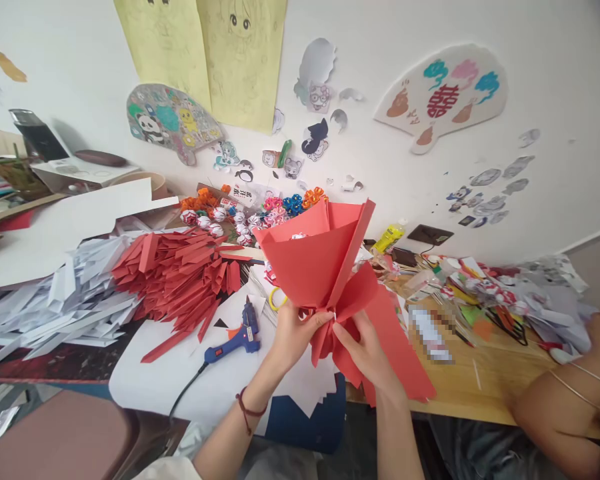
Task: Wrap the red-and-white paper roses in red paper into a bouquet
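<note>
A red paper wrapping (313,263), gathered at its waist and flared at the top, stands upright over the table between both hands. My left hand (297,337) pinches the gathered waist from the left, its thumb pressed against the paper. From the right, my right hand (365,347) closes on the same spot, thumb and fingers near the left thumb. A small white bit shows between the thumbs. Inside the wrapping's top, a little red and white shows. Flat red sheets (405,353) lie just behind and right of my right hand.
A blue glue gun (237,337) lies on white paper at left, near red strips (180,280) and white strips (65,300). Paper flowers (220,217) lie at the back. At right are a yellow bottle (390,237), scissors (510,323) and another person's arm (565,400).
</note>
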Motion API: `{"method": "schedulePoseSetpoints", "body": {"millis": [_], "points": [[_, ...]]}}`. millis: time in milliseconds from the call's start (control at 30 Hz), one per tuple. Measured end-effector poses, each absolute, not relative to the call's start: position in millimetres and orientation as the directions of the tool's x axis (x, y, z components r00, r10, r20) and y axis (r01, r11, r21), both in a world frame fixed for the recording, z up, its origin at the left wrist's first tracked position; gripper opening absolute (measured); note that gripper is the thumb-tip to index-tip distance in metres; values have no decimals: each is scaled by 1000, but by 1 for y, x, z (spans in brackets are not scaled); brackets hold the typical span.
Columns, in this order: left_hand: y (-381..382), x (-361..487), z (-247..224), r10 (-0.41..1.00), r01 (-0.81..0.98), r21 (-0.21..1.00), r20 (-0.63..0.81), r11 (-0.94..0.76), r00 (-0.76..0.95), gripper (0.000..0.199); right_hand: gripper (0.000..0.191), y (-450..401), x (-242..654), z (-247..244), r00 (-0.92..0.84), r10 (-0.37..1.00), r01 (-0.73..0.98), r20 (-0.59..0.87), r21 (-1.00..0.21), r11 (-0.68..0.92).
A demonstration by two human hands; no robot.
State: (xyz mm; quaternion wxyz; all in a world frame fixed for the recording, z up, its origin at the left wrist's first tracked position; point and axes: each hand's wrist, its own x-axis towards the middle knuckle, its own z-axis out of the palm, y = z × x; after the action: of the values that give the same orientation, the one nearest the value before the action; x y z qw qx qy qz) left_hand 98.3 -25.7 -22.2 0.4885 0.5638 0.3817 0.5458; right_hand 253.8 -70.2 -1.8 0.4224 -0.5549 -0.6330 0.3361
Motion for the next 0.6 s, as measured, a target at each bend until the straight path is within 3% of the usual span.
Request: {"method": "schedulePoseSetpoints", "body": {"millis": [133, 233, 400, 600], "points": [[-24, 100, -23, 949, -23, 952, 307, -306, 72, 28, 43, -65, 255, 1, -66, 979, 629, 191, -754, 189], [-21, 100, -22, 941, 51, 941, 331, -334, 63, 23, 45, -57, 253, 2, -91, 969, 680, 230, -697, 229], [-16, 98, -16, 909, 71, 909, 403, -412, 108, 23, 33, -47, 236, -6, 52, 951, 526, 304, -818, 232], [-10, 89, -8, 890, 120, 898, 388, -424, 240, 15, 37, -40, 228, -18, 229, 955, 254, 189, -959, 129]]}}
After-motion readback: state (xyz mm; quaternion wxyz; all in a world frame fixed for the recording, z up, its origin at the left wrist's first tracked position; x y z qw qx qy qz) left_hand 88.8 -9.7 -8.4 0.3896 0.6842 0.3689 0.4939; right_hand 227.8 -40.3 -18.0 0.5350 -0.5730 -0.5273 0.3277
